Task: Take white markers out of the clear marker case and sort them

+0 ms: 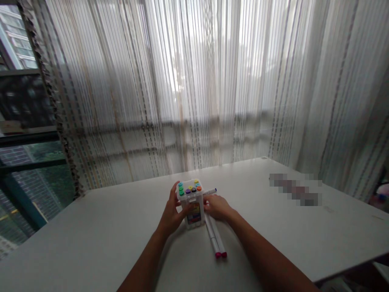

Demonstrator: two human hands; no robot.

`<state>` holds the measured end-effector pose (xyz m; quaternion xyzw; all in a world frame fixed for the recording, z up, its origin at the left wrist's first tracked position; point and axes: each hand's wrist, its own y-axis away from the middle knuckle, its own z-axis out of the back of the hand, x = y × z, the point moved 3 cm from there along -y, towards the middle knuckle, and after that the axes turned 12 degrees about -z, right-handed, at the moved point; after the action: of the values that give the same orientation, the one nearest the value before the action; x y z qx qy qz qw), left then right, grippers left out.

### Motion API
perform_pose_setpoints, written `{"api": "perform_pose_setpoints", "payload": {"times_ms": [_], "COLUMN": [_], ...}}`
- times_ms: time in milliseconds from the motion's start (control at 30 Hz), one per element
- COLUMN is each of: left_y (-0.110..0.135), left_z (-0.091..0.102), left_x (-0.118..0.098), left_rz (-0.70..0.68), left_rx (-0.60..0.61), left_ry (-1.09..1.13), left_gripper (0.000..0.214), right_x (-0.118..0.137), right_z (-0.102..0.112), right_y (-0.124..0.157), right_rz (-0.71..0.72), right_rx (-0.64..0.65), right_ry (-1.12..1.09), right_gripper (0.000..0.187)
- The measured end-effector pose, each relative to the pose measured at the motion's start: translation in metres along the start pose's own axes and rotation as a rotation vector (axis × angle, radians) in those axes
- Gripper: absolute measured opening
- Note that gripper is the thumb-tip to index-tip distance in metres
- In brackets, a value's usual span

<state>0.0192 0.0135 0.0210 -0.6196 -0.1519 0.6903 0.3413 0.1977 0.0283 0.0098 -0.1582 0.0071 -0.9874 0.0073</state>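
The clear box (194,215) stands upright just below the middle of the frame, with coloured round marker ends (190,189) showing at its top. My left hand (170,215) is clamped on it from the left, thumb across the front near the label, fingers round the far side, so the box sits directly against that palm. My right hand (219,206) is just beside the box's right wall, fingers bent; I cannot tell whether they grip anything. A dark-blue-ended marker (210,191) shows just beyond my right knuckles, and two pink-ended markers (213,240) lie side by side below that hand, pink ends toward the bottom of the frame.

To handle this well, I judge that my left grip should be firm but not squeezing, the box base flat, while my right fingers work lightly without knocking the loose markers.

Around us spreads the white table (106,231); a pixelated patch covers something at right. Striped sheer curtains (188,97) fill the upper frame.
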Motion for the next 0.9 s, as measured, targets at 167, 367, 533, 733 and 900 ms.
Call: {"api": "perform_pose_setpoints", "payload": {"times_ms": [167,367,533,733,900], "left_y": [-0.0004,0.0,0.0001,0.0004,0.0003], "left_z": [0.0012,0.0006,-0.0001,-0.0009,-0.0007], "left_x": [0.002,0.0009,0.0,-0.0012,-0.0009], "left_rz": [0.012,0.006,0.011,-0.005,-0.003], "left_rx": [0.003,0.005,-0.002,0.003,0.0], "left_ry": [0.005,0.012,0.01,-0.022,-0.011], "left_gripper": [0.085,0.084,0.084,0.083,0.083], "right_x": [0.0003,-0.0009,-0.0009,-0.0012,-0.0019], "right_z": [-0.0003,-0.0017,-0.0011,-0.0014,-0.0025], "right_y": [-0.0004,-0.0012,-0.0003,-0.0005,-0.0016], "right_rz": [-0.008,-0.012,-0.012,-0.01,0.002], "right_rx": [-0.001,-0.002,0.004,-0.004,-0.011], "right_ry": [0.001,0.002,0.006,0.005,0.001], "right_gripper": [0.024,0.027,0.026,0.027,0.028]}}
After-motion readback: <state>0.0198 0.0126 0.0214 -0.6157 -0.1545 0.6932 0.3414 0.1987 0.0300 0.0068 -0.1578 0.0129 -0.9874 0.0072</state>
